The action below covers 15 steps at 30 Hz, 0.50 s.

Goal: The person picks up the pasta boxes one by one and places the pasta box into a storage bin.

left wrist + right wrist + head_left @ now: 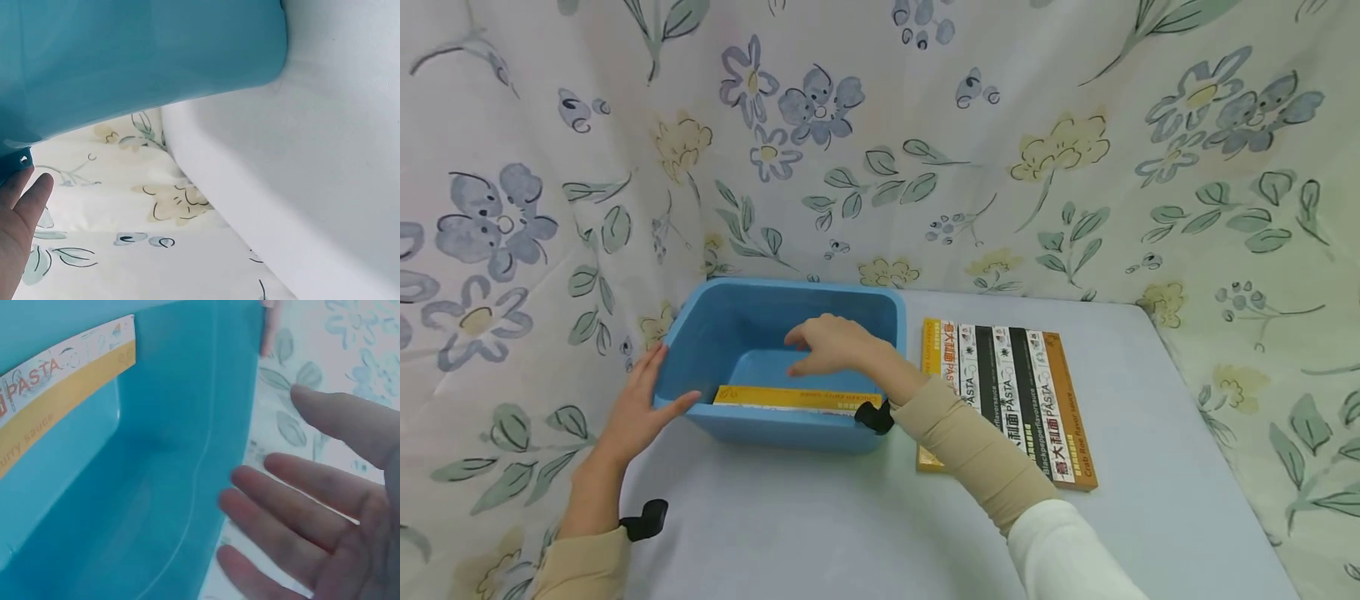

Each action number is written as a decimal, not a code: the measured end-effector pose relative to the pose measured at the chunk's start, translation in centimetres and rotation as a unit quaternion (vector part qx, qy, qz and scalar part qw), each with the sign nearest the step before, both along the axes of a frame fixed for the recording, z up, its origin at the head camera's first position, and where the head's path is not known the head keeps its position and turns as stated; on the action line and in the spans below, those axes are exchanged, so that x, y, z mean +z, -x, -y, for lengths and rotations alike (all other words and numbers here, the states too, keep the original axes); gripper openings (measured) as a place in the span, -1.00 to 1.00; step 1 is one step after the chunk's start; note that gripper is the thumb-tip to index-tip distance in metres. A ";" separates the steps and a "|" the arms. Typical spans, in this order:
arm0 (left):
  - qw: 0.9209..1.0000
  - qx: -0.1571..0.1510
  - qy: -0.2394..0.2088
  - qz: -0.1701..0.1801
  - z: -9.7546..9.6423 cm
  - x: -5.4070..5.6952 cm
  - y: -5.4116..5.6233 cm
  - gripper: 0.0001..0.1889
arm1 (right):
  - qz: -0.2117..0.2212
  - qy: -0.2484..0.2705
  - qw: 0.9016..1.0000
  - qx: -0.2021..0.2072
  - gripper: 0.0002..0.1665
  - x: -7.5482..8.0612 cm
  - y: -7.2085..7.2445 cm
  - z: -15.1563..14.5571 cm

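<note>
A blue plastic bin (775, 431) stands at the left of the table. My left hand (638, 412) rests at its left rim, thumb spread toward the front edge; in the left wrist view its fingertips touch the rim beside a small hole. Over the bin's interior hovers my right hand (837, 343), holding nothing, its fingers parted and relaxed in the right wrist view. Inside the bin, a yellow and white pasta box (790, 398) stands on its narrow side along the near wall, its lower part hidden by that wall.
To the right of the bin, several pasta boxes (1003, 400) with yellow, white, black and orange bands lie side by side on the white table (1157, 467). A floral curtain (880, 167) hangs behind the table and along both sides.
</note>
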<state>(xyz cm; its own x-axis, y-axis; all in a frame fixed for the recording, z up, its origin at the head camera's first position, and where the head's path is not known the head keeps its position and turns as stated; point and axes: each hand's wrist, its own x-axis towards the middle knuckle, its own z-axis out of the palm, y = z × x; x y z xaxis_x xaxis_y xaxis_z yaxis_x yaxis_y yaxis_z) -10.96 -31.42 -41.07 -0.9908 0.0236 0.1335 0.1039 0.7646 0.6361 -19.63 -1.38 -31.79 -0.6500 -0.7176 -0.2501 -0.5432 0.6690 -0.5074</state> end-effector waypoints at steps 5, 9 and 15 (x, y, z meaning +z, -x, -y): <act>1.000 0.004 -0.004 -0.001 -0.2 0.1 0.0 -0.03 | -0.025 0.138 0.989 -0.040 -0.33 -0.5 0.0 -2.3; 1.000 0.007 -0.004 0.011 -0.2 0.3 -0.1 -0.02 | -0.058 0.208 0.973 -0.082 -0.23 -1.2 -0.7 -3.8; 1.000 0.003 -0.004 0.016 -0.3 0.3 -0.2 -0.02 | -0.103 0.247 0.950 -0.162 -0.11 -2.9 -2.3 -5.3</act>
